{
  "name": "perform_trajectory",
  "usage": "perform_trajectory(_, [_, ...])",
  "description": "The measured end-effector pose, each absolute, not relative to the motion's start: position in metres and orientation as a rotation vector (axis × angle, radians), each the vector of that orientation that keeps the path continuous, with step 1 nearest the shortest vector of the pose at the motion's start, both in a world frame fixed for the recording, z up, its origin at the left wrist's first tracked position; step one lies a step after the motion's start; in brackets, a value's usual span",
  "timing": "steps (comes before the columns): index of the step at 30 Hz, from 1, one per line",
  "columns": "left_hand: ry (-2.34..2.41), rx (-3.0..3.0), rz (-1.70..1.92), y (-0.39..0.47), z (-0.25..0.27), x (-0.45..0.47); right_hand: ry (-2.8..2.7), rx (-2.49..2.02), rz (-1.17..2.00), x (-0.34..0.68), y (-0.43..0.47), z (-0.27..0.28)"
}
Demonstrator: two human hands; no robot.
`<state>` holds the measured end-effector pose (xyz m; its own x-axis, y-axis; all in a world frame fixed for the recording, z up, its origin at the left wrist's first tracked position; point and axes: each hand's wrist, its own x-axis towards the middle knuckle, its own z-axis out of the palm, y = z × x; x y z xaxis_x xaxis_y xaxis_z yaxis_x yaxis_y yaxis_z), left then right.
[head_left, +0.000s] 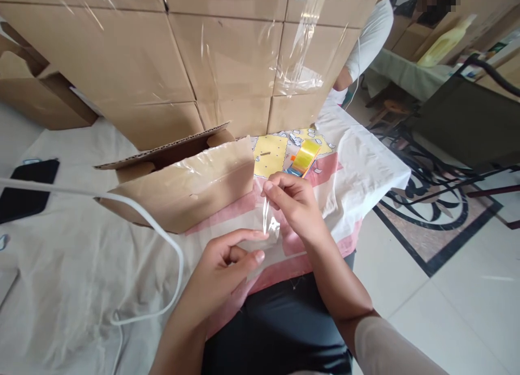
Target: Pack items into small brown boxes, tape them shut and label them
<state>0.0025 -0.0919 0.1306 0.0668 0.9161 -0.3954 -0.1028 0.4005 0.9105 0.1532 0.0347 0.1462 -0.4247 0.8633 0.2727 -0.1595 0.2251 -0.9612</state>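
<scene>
My right hand pinches the top of a clear, shiny plastic strip between thumb and fingertips. The strip hangs down toward my left hand, whose index fingertip is at its lower edge. The left thumb stands apart from that finger, and the other fingers are curled. Just beyond my hands, a small cardboard box with an open top stands on the cloth. A yellowish roll of tape lies to the right of this box, past my right hand.
Stacked cardboard boxes wrapped in clear film rise behind. A white cable loops across the cloth-covered table at left, near a black flat object. Another person's sleeve shows behind the stack. A dark chair stands at right.
</scene>
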Motion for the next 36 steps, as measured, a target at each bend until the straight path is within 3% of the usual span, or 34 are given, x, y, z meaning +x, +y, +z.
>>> perform_trajectory(20, [1.279,1.036,0.817,-0.096,0.142,0.017,-1.374,-0.696,1.707,0.158,0.018,0.131])
perform_trajectory(30, [1.354,0.825,0.928,-0.073,0.11,0.007,-1.626,-0.655,1.446,0.171,0.014,0.147])
perform_trajectory(36, [1.322,0.915,0.933,-0.067,0.109,-0.007,-1.973,-0.638,1.081,0.168,0.014,0.16])
